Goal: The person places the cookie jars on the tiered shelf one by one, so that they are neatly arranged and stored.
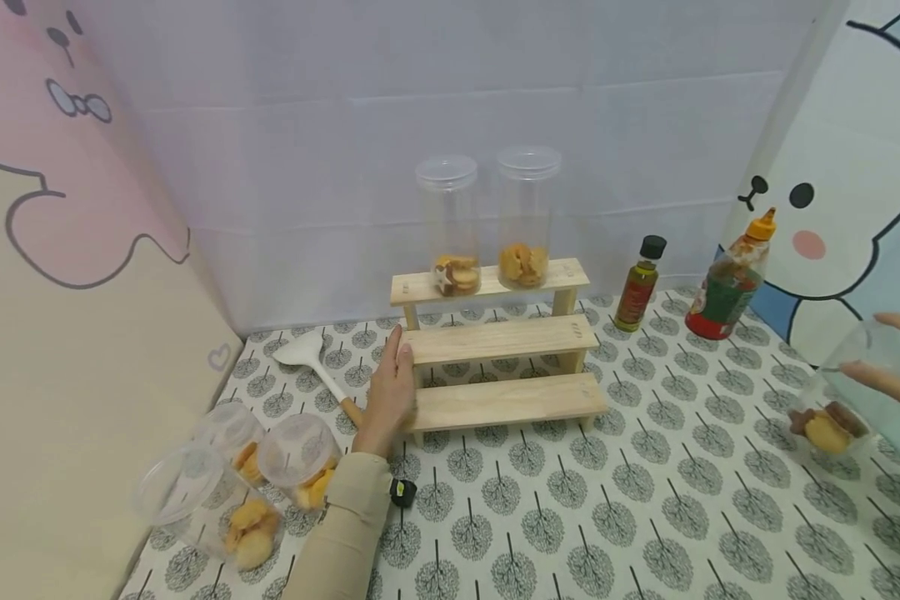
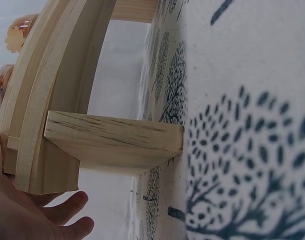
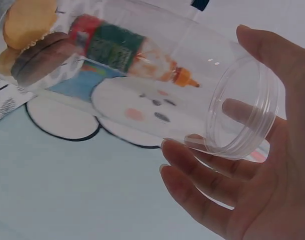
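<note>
- Right hand [image 3: 272, 195]: fingers and thumb curled round the lidded end of a clear jar [image 3: 207, 60] holding light and dark cookies, tilted at the counter's right side.
- Left hand [image 1: 390, 387]: fingers fairly straight, touching the left end of the wooden rack [image 1: 506, 402].
- Two cookie jars [image 1: 525, 208] stand side by side on the rack's top tier.
- Left: three lidded jars [image 1: 297, 450], near a white spatula [image 1: 318, 367].
- Right of the rack: dark-capped bottle [image 1: 636, 292], orange-tipped sauce bottle [image 1: 727, 287].
- Beneath: tree-patterned counter [image 1: 525, 575].
</note>
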A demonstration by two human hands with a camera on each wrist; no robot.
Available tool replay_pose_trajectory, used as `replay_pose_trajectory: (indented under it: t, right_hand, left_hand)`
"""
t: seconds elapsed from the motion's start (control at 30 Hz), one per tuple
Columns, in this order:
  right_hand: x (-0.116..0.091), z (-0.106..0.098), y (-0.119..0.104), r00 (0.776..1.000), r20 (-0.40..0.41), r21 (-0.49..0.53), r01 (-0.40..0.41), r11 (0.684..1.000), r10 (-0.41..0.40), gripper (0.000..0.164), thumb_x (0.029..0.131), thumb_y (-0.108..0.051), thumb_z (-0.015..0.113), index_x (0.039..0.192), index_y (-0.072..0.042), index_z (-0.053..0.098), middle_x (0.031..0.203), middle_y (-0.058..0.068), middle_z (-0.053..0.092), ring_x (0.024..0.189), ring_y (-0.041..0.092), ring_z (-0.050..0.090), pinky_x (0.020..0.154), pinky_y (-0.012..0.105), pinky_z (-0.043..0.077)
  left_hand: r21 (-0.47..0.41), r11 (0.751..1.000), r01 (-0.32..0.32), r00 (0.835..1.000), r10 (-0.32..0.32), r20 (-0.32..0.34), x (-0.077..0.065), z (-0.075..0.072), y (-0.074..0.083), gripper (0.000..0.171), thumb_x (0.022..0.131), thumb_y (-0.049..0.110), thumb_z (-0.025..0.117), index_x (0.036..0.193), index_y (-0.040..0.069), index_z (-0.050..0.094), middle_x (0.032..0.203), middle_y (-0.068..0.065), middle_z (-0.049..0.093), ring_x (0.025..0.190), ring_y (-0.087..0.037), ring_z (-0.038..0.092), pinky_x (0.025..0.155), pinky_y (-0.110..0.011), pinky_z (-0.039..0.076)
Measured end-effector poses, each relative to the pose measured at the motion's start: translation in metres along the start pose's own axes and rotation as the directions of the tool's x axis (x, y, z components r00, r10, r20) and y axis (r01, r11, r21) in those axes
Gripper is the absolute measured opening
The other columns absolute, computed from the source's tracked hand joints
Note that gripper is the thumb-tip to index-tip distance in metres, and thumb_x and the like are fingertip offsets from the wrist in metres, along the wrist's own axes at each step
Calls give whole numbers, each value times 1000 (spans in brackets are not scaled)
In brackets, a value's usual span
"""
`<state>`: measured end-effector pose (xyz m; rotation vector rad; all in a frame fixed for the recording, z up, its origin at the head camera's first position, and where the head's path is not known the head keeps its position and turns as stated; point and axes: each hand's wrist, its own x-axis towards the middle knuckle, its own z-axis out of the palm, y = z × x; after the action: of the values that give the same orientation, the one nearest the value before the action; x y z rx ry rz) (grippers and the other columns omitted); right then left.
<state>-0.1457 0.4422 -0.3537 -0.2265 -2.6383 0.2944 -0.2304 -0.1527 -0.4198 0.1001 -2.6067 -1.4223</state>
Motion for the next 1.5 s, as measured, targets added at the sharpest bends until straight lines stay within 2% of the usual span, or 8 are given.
replay_pose_trajectory:
  t: [0.07, 0.17, 0.33, 0.53, 0.8, 0.97, 1.4, 1.5]
  right_hand:
    - [6, -5, -11, 998, -45, 31, 48, 998, -47, 99, 84, -70, 63, 150, -1, 38, 136, 41, 44, 92, 57, 56, 75, 67, 50]
    - [12, -15, -30, 992, -76, 37, 100, 994, -97, 104, 81, -76, 61, 146, 3, 43, 123, 43, 52, 77, 56, 53, 65, 65, 48]
    - [17, -28, -62, 994, -15, 55, 109, 993, -108, 103, 86, -76, 53, 149, 4, 36, 117, 43, 37, 98, 57, 38, 86, 74, 34]
    - [31, -45, -103, 982, 146, -15, 124, 992, -120, 91, 91, -64, 58, 149, 2, 34, 123, 45, 33, 109, 59, 34, 84, 76, 36]
    - [51, -57, -163, 930, 279, 15, 244, 970, -239, 87, 91, -65, 57, 155, -11, 34, 136, 42, 35, 106, 58, 47, 73, 73, 45]
    - [62, -59, -206, 891, 306, 90, 324, 942, -336, 87, 88, -66, 61, 156, -20, 34, 142, 36, 38, 116, 54, 45, 78, 71, 45]
    - [76, -51, -310, 796, 328, 173, 479, 861, -508, 87, 85, -78, 52, 156, -30, 33, 145, 26, 42, 99, 40, 62, 65, 51, 55]
    - [77, -48, -330, 774, 335, 215, 493, 843, -537, 88, 85, -78, 53, 157, -31, 32, 146, 24, 42, 104, 40, 60, 71, 53, 56]
  left_hand:
    - [1, 1000, 0, 1000, 0, -2, -1, 0, 0, 52, 104, 59, 21, 155, 50, 13, 163, -1, 29, 148, -34, 28, 120, -57, 21]
    - [0, 1000, -2, 1000, 2, 2, -1, 1, -1, 52, 104, 59, 20, 155, 50, 13, 163, 0, 28, 148, -34, 28, 120, -56, 21]
    - [9, 1000, -8, 1000, 8, 12, 0, 2, -4, 54, 103, 62, 18, 155, 50, 11, 164, 0, 25, 148, -35, 28, 120, -57, 21]
    - [13, 1000, 5, 1000, -5, 7, -2, 4, -5, 54, 103, 62, 19, 155, 51, 12, 163, -1, 27, 147, -35, 29, 120, -57, 21]
    - [15, 1000, 11, 1000, -11, 3, -3, 3, -6, 54, 103, 61, 20, 155, 50, 13, 163, -2, 28, 147, -35, 29, 120, -56, 22]
    - [11, 1000, 9, 1000, -9, 8, -3, 4, -7, 53, 104, 59, 20, 155, 50, 13, 163, -1, 28, 148, -34, 28, 120, -56, 21]
    - [5, 1000, 18, 1000, -18, -1, 0, 3, 0, 52, 102, 63, 19, 153, 54, 11, 163, 3, 27, 148, -31, 28, 121, -56, 20]
    - [5, 1000, 21, 1000, -21, -9, 0, 3, 0, 52, 103, 63, 19, 153, 55, 11, 163, 3, 28, 148, -32, 29, 120, -56, 21]
